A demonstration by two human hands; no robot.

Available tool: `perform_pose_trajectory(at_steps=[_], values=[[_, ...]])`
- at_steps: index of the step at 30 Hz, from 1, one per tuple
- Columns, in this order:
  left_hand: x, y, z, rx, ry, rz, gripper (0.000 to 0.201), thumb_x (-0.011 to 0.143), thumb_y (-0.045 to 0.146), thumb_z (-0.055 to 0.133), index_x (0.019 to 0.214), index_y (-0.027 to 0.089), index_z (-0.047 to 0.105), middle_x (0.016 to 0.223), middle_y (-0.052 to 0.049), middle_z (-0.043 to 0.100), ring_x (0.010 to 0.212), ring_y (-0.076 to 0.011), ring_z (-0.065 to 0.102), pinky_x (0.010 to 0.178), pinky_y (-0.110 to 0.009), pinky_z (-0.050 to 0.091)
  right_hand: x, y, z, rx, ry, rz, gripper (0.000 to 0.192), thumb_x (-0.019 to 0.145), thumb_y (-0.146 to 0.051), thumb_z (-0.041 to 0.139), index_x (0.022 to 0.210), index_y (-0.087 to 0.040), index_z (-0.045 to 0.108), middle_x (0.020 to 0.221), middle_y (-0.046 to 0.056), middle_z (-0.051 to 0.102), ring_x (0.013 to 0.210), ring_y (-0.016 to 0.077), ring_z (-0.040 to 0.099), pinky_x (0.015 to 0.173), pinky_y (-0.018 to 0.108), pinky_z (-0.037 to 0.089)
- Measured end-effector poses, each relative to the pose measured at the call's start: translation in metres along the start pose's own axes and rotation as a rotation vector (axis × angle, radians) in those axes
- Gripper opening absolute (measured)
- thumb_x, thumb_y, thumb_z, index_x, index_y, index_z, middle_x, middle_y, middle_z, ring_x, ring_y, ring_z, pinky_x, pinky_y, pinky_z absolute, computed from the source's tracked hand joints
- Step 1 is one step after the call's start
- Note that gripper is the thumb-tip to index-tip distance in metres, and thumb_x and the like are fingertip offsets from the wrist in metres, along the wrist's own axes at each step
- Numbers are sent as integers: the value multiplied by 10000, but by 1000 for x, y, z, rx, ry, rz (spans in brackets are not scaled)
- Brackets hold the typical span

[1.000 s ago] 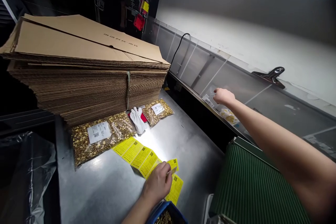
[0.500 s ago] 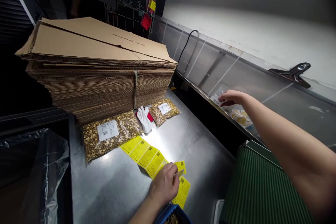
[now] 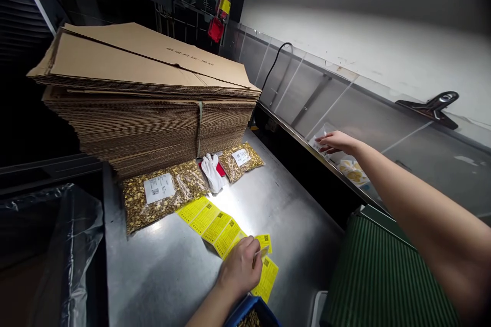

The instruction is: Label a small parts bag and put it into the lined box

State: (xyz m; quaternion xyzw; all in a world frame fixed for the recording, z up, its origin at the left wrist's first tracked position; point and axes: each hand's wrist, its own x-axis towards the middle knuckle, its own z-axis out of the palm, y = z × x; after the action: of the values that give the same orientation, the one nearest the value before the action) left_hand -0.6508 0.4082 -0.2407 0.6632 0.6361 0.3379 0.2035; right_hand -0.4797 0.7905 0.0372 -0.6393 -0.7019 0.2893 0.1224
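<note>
My left hand (image 3: 242,265) is closed low over the metal table, pinching a small pale slip (image 3: 263,252) that sticks out past the fingertips. Beneath it lies a strip of yellow printed labels (image 3: 215,225), partly covered by the hand. Below my left wrist stands a blue bin (image 3: 251,307) with small brass-coloured parts in it. My right hand (image 3: 334,141) reaches to the back ledge, its fingers stretched out and holding nothing I can see. Under those fingers lies a clear plastic bag with white printed labels (image 3: 317,145). Stickers with yellow circles (image 3: 353,171) lie nearer me.
A tall stack of flat cardboard (image 3: 161,117) stands at the back left. In front are two clear bags of brass parts (image 3: 164,214) and a white glove (image 3: 212,171). A green ribbed surface (image 3: 383,271) fills the lower right. A clip (image 3: 433,107) hangs on the divider.
My right hand's fingers have spread and straightened above the plastic bag, where they were curled. My left hand stays in place. The view has shifted slightly.
</note>
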Motion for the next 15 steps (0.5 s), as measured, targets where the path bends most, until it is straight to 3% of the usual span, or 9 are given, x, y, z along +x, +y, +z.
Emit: perform_pose_trajectory(at_steps=[6, 12, 15], values=[[0, 0, -1, 11, -1, 6, 131, 917, 124, 451, 833, 219, 483, 912, -74, 639, 870, -242, 617, 741, -358, 464, -7, 4, -5, -38, -8, -49, 404, 829, -94, 678, 1228, -151, 705, 1025, 106, 776, 841, 201, 780, 654, 242, 626], [0, -1, -1, 15, 0, 3, 132, 911, 119, 459, 836, 225, 478, 905, -66, 635, 874, -239, 618, 746, -351, 450, -16, 2, -14, -307, 283, -101, 271, 825, -271, 709, 1080, -219, 785, 704, 57, 751, 898, 276, 748, 832, 382, 592], [1, -1, -1, 16, -2, 2, 129, 914, 125, 459, 840, 228, 481, 908, -64, 635, 880, -239, 621, 754, -350, 451, -24, 1, -15, -409, 374, -105, 257, 861, -388, 660, 1034, -256, 796, 667, 53, 746, 930, 306, 723, 886, 441, 554]])
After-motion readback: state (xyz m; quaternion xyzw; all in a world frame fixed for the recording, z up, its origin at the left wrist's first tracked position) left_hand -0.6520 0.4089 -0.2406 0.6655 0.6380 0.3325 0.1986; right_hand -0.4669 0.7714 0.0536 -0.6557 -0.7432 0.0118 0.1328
